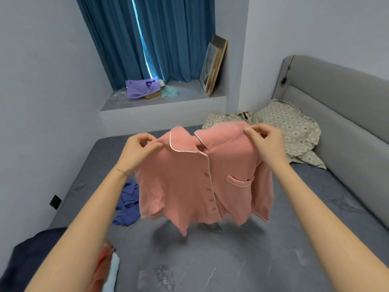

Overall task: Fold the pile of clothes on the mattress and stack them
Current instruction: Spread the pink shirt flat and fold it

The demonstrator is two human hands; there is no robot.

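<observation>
I have open mattress (242, 260) ahead and to my right; crumpled blue clothes (128, 205) block the left, patterned pillows (290, 127) the far right corner, a clothes pile (105, 268) my near left.

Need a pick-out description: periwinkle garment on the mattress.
On the grey mattress, near its left edge beside the left forearm, lies the crumpled periwinkle garment. It is paler than the navy cloth nearer the camera and, unlike the pink shirt, unheld.
</observation>
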